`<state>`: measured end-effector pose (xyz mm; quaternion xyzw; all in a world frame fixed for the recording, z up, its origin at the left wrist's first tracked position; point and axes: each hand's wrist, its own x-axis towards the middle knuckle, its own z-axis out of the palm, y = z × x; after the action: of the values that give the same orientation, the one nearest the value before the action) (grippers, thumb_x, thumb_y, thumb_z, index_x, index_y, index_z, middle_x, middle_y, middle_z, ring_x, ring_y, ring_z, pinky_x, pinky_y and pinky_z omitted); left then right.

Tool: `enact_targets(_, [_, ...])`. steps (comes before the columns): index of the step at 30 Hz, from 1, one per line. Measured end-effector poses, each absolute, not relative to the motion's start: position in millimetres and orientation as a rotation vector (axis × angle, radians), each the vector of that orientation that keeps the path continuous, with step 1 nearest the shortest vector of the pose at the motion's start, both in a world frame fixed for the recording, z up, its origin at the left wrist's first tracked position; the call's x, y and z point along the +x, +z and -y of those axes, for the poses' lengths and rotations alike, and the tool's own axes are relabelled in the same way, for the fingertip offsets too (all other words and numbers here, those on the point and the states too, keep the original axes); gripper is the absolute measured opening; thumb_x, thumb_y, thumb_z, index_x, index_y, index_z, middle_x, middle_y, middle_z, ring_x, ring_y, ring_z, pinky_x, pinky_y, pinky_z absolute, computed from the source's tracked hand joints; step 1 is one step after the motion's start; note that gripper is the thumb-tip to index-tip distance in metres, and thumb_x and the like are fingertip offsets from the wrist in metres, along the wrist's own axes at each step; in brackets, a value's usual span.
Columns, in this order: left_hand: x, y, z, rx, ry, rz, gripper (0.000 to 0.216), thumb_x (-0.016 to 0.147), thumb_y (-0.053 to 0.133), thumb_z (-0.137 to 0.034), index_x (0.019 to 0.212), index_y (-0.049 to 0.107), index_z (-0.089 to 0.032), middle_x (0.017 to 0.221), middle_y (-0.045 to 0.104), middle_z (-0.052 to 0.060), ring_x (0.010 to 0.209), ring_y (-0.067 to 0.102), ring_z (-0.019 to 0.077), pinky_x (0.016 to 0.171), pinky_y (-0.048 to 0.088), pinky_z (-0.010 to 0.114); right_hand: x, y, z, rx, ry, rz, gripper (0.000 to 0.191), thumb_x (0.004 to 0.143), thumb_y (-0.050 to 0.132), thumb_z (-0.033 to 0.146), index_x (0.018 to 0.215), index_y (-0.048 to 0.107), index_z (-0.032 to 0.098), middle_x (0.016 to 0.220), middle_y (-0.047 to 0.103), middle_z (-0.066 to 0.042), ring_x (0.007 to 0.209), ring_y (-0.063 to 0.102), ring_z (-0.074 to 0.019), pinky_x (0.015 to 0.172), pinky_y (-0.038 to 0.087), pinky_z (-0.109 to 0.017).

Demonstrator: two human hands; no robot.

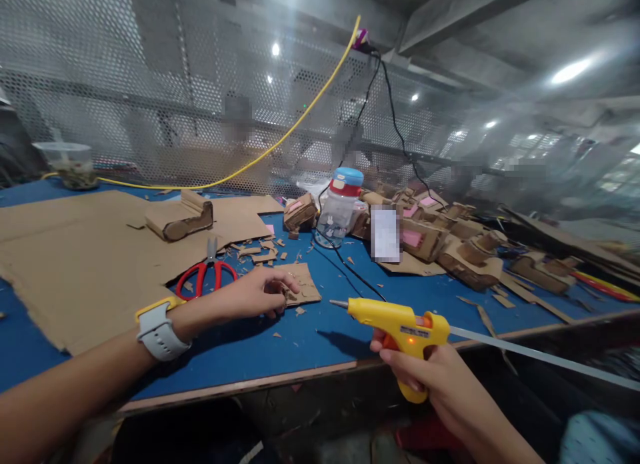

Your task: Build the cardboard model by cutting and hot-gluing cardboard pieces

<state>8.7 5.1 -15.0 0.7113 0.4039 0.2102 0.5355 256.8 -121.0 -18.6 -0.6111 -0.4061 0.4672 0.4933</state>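
Observation:
My right hand (425,367) is wrapped round the handle of a yellow hot glue gun (383,312), its nozzle pointing left above the blue table. A small orange light glows on the gun, and a long translucent glue stick (530,353) sticks out of its back. With fingers curled, my left hand (263,292) grips the near left side of a small cardboard piece (306,284) lying on the table. The undersides of those fingers are partly hidden. Just behind my left wrist lie red-handled scissors (203,277), blades pointing away.
A large cardboard sheet (90,251) covers the left, with a cardboard shape (183,217) on it. Scraps (260,252) lie mid-table near a blue-lidded bottle (337,211). Cardboard assemblies (470,251) crowd the right. A black cord (350,267) crosses the blue tabletop (240,357).

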Motion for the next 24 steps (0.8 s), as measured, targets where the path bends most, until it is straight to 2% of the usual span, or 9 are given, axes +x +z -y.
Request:
enact_targets(4, [8,-10,-2,1.537,0.466,-0.968,0.024,0.063,0.06,-0.02,0.087,0.062,-0.017,0.073,0.061,-0.001,0.063,0.06,0.0124,0.06,0.048,0.025,260,-21,117,-1.484,1.187,0.962,0.032,0.053,0.082,0.028,0.08,0.072,0.013,0.078,0.07,-0.007,0.044,0.031,-0.0019,0.043,0.023,-0.022])
enact_targets(9, [6,-9,-3,1.339,0.509,-0.934,0.03,0.065,0.067,-0.018,0.094,0.061,-0.016,0.073,0.063,-0.002,0.066,0.064,0.0119,0.069,0.049,0.027,259,-17,117,-1.454,1.149,0.957,0.029,0.057,0.08,0.029,0.08,0.072,0.014,0.079,0.07,-0.006,0.045,0.032,-0.0018,0.045,0.023,-0.022])
enact_targets(15, [1,-13,-9,1.34,0.55,-0.9,0.035,0.058,0.075,-0.017,0.091,0.063,-0.016,0.088,0.071,0.005,0.083,0.069,0.0172,0.081,0.049,0.032,258,-14,116,-1.444,1.172,0.979,0.029,0.056,0.08,0.029,0.08,0.071,0.014,0.079,0.069,-0.006,0.045,0.033,-0.0023,0.044,0.025,-0.022])
enact_targets(18, [1,-17,-12,1.446,0.57,-0.92,0.031,0.058,0.074,-0.021,0.087,0.063,-0.016,0.086,0.07,0.004,0.084,0.068,0.0192,0.079,0.049,0.03,258,-13,116,-1.454,1.16,0.964,0.03,0.057,0.08,0.029,0.081,0.071,0.014,0.08,0.069,-0.006,0.045,0.034,-0.0024,0.045,0.026,-0.022])
enact_targets(21, [4,-19,-13,1.643,0.564,-1.041,0.033,0.059,0.073,-0.026,0.089,0.064,-0.016,0.086,0.068,0.004,0.075,0.065,0.0187,0.069,0.048,0.029,256,-12,117,-1.461,1.159,0.949,0.03,0.056,0.08,0.028,0.081,0.071,0.014,0.079,0.069,-0.005,0.045,0.034,-0.0023,0.046,0.026,-0.022])
enact_targets(24, [4,-20,-10,1.947,0.577,-1.113,0.031,0.066,0.07,-0.033,0.092,0.064,-0.016,0.09,0.066,0.006,0.076,0.061,0.0194,0.068,0.046,0.03,255,-12,118,-1.46,1.158,0.938,0.03,0.055,0.08,0.028,0.081,0.071,0.014,0.078,0.069,-0.005,0.045,0.033,-0.0025,0.046,0.027,-0.022])
